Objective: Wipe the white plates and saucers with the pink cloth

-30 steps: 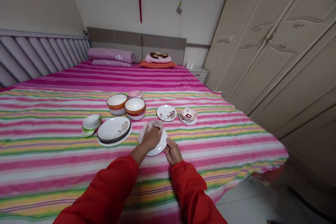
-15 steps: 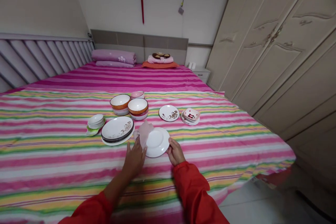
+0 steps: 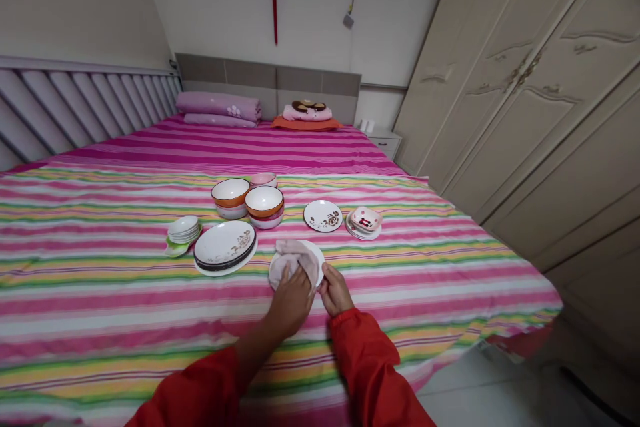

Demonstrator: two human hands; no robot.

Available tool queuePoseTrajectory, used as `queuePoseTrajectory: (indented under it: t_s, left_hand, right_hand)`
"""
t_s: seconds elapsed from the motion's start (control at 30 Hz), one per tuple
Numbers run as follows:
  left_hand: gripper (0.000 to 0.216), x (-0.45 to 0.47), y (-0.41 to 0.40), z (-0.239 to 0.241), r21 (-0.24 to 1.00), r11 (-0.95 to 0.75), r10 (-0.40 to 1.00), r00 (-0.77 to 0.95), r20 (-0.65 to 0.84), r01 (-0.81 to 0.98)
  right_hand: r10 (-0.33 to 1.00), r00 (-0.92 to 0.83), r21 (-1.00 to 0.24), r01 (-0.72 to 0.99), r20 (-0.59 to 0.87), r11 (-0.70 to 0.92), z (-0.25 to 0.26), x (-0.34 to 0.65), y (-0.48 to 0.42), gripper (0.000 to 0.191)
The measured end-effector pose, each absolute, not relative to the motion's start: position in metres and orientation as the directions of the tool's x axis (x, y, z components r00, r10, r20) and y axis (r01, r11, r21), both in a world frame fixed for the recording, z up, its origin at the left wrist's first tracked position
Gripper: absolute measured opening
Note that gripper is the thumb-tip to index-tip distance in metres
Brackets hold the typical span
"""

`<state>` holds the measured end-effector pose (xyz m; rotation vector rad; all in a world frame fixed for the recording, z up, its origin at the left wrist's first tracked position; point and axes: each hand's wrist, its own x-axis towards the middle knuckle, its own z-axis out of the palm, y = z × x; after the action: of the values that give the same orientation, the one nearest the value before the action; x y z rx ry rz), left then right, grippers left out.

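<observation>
1. While the left hand [image 3: 290,303] presses a pinkish cloth [image 3: 294,258] onto a white plate [image 3: 315,255], the right hand [image 3: 336,290] grips that plate's near-right rim.
2. Left fingers [image 3: 296,280] curl together into the cloth; their tips are hidden, so any pinch cannot be told. Right fingers [image 3: 327,277] lie close together against the rim.
3. White plate sits on a striped bedsheet [image 3: 100,297], mostly covered by the cloth; whether it lies flat or tilted cannot be told.
4. Just left of it: a stack of patterned plates [image 3: 225,245]. Farther left: small white dishes [image 3: 183,229] on a green dish [image 3: 175,249].
5. Beyond: two orange-lined bowl stacks [image 3: 231,192] [image 3: 264,201] and a pink bowl [image 3: 263,179].
6. Ahead and to the right: a brown-patterned plate [image 3: 323,215] and a stack topped by a pink dish [image 3: 363,219].
7. Both forearms wear red sleeves [image 3: 367,367].
</observation>
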<state>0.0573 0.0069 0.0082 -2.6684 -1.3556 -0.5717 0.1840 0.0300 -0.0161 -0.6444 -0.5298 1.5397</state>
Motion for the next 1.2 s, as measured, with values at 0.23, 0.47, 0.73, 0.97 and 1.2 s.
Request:
queuePoseTrajectory:
  t_s: [0.23,0.47,0.73,0.97,1.2]
  left_hand:
    - [0.049,0.066,0.055,0.035,0.308,-0.43,0.902,0.413,0.124,0.849]
    - [0.045,0.027,0.04,0.014,0.26,-0.413,0.907,0.368,0.203,0.873]
    - [0.042,0.025,-0.008,0.009,0.184,-0.561,0.821,0.512,0.252,0.807]
    - [0.047,0.053,0.026,0.022,0.264,-0.548,0.836,0.507,0.21,0.794]
    - [0.05,0.029,0.044,0.011,0.343,-0.366,0.928,0.311,0.204,0.865]
  right_hand:
    - [0.994,-0.028,-0.672,-0.735,-0.106,-0.093,-0.017,0.185,0.03,0.022]
    - [0.994,-0.017,-0.683,-0.725,-0.111,-0.089,-0.018,0.185,0.03,0.021]
    - [0.994,-0.017,-0.664,-0.743,-0.108,-0.085,-0.018,0.184,0.03,0.02]
    - [0.995,-0.02,-0.671,-0.737,-0.097,-0.08,-0.017,0.184,0.029,0.02]
    - [0.994,-0.018,-0.7,-0.709,-0.112,-0.092,-0.019,0.185,0.03,0.021]
